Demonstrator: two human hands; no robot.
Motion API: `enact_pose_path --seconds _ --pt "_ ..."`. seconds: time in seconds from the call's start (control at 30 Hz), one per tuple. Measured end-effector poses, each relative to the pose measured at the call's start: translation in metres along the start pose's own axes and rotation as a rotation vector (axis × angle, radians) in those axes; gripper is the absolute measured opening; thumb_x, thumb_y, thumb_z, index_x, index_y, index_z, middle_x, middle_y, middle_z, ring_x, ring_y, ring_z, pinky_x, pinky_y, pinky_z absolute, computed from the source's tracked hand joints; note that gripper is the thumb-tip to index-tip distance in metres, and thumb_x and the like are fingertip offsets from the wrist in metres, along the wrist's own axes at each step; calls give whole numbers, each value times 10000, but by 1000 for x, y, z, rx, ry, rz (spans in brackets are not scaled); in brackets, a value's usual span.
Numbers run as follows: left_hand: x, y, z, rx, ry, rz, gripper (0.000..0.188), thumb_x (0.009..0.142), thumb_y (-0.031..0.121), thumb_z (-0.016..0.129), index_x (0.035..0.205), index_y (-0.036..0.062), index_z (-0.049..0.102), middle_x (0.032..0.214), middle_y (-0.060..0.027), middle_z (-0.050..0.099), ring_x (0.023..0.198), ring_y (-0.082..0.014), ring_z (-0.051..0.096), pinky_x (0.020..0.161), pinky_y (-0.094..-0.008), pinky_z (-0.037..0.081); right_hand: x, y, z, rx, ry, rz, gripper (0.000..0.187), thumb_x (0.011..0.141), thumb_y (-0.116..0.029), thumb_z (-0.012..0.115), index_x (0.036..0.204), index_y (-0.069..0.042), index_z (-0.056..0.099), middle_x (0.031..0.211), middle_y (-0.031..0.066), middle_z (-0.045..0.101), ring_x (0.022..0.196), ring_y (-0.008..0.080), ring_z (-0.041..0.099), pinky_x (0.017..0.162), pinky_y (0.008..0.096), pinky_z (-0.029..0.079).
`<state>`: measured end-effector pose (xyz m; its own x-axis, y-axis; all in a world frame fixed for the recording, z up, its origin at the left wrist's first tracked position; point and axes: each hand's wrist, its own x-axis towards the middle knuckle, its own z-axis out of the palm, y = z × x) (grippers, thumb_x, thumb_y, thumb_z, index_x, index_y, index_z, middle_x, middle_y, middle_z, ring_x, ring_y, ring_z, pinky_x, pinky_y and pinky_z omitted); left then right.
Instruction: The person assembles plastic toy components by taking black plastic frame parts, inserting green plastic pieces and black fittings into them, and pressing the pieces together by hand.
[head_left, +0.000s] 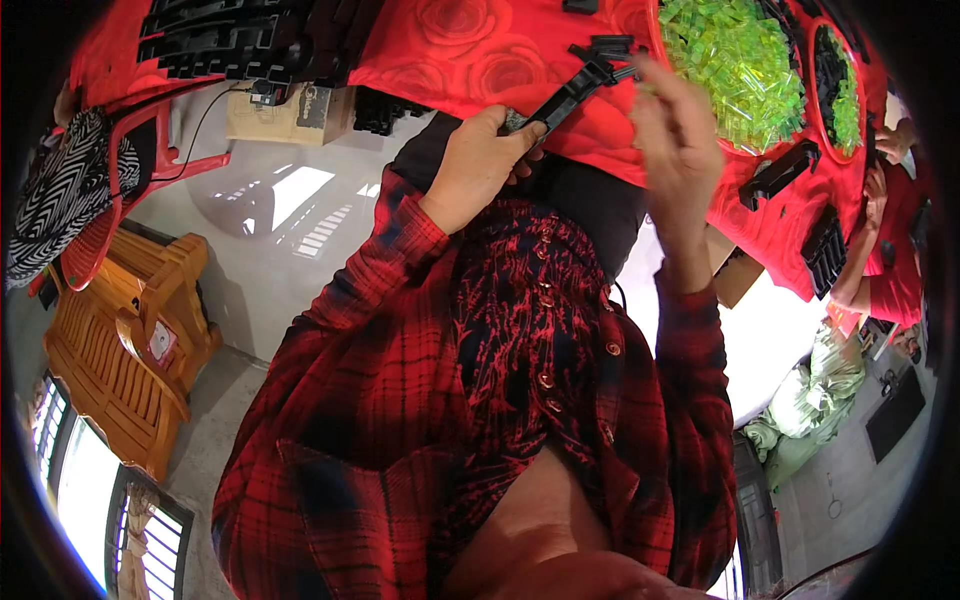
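Note:
My left hand [478, 168] is closed round the lower end of a long, narrow black plastic part [568, 100], held at a slant over the near edge of the red table cloth [440, 50]. Its far end has short black pieces that branch out. My right hand [682, 140] is raised beside that end, its fingers bent and smeared by motion. Whether it grips anything I cannot make out. Just right of it, a red-rimmed container holds a heap of clear yellow-green plastic pieces [735, 70].
Stacked black plastic parts [250, 40] cover the table's left. More black parts [780, 175] lie at the right, near a smaller container with green pieces [845, 105]. A person in red [895, 290] sits at the far right. A cardboard box [285, 115] stands below the table edge.

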<state>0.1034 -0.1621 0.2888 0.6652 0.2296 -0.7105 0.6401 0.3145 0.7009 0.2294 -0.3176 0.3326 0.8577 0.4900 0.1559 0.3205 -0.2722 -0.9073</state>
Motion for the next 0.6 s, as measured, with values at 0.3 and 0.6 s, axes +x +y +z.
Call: enact_pose_path --seconds 0.3,0.6 --pt "5 -2 -2 -49 -59 4 229 996 253 622 1000 24 613 812 -31 672 641 -76 576 582 -227 459 -13 15 42 100 -153 153 116 922 -33 662 1032 3 656 865 84 667 723 146 626 630 262 510" --pt "6 -2 -2 -60 -45 31 312 947 289 671 950 -20 624 787 -50 687 603 -86 607 525 -235 474 -12 28 48 -64 -192 -162 122 876 -7 668 993 20 649 903 133 682 795 273 685 690 337 547"
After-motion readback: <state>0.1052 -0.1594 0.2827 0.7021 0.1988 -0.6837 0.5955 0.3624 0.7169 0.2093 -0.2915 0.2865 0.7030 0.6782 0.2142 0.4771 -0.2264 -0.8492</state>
